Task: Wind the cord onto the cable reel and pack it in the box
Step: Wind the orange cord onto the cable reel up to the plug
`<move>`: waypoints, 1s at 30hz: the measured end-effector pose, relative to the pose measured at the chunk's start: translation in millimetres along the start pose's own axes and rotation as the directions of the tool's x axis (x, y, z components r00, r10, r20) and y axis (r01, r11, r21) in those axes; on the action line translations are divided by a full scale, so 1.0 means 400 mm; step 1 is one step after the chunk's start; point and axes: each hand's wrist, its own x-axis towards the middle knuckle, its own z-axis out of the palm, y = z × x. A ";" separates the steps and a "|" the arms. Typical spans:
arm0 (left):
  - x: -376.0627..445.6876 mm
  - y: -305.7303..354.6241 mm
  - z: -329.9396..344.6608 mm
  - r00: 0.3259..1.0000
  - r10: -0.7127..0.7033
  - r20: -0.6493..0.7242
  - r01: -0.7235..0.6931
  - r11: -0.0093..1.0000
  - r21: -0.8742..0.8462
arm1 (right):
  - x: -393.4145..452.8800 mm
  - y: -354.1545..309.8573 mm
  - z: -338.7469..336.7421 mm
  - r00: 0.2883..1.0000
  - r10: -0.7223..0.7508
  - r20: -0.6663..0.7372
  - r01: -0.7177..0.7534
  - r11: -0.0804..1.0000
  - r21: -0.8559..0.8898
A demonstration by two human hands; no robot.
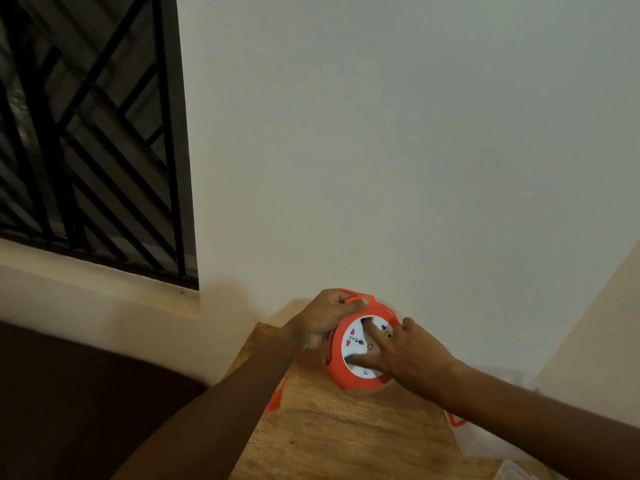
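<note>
— Cable reel (349,372): round, orange smooth plastic shell with a white disc face carrying sockets, lying face up on the wooden table (329,441) near the table's far edge, close under the pale wall (381,133).

— How are the hands placed on it?

— Left hand (323,318) is curled over the reel's far-left rim, fingers clasping the thin orange handle loop there. Right hand (412,351) lies across the white face with fingers stretched out straight, pressing on the disc, gripping nothing.

— And the cord?

— Orange cord (277,400) shows at the reel's left, hanging over the table's left edge beside the left forearm. How much is wound inside the reel's dark side slot I cannot tell.

— What is the table like?

— Warm brown wood with a visible streaked grain, flat, with a straight left edge. Bare wood lies on the near side of the reel, between the forearms.

— Anything else near the reel?

— To the reel's right, past the right forearm, a whitish box-like thing (485,441) with an orange mark; too blurred to tell more. Far to the reel's upper left, a window (86,133) with dark metal bars in diagonal lines.
</note>
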 end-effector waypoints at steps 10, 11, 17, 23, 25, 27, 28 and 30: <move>0.006 -0.004 0.009 0.996 0.044 -0.075 -0.047 0.998 -0.046 | 0.007 0.007 0.004 0.981 0.184 -0.062 -0.177 0.978 0.107; 0.007 -0.004 0.010 0.995 0.046 -0.083 -0.050 0.998 -0.048 | 0.006 0.005 0.004 0.974 0.221 -0.054 -0.210 0.964 0.164; 0.014 -0.009 0.024 0.992 0.045 -0.114 -0.050 0.998 -0.036 | -0.007 -0.024 0.001 0.901 0.434 -0.002 -0.363 0.757 0.542; 0.007 -0.023 0.017 0.997 0.038 -0.073 -0.041 0.998 -0.037 | -0.013 -0.049 0.024 0.911 0.408 -0.054 -0.341 0.821 0.458; 0.003 -0.024 0.009 0.997 0.040 -0.059 -0.042 0.999 -0.020 | -0.031 -0.035 0.026 0.933 0.334 -0.137 -0.275 0.903 0.329; 0.001 -0.023 0.000 0.998 0.035 -0.057 -0.035 0.999 -0.002 | -0.044 -0.021 0.029 0.952 0.238 -0.190 -0.199 0.958 0.204; 0.002 -0.023 -0.004 0.998 0.031 -0.049 -0.031 0.999 0.008 | -0.047 -0.016 0.032 0.965 0.166 -0.203 -0.135 0.978 0.158; 0.003 -0.026 -0.006 0.999 0.023 -0.031 -0.022 0.999 0.029 | -0.047 -0.017 0.043 0.983 0.015 -0.185 0.002 0.996 0.093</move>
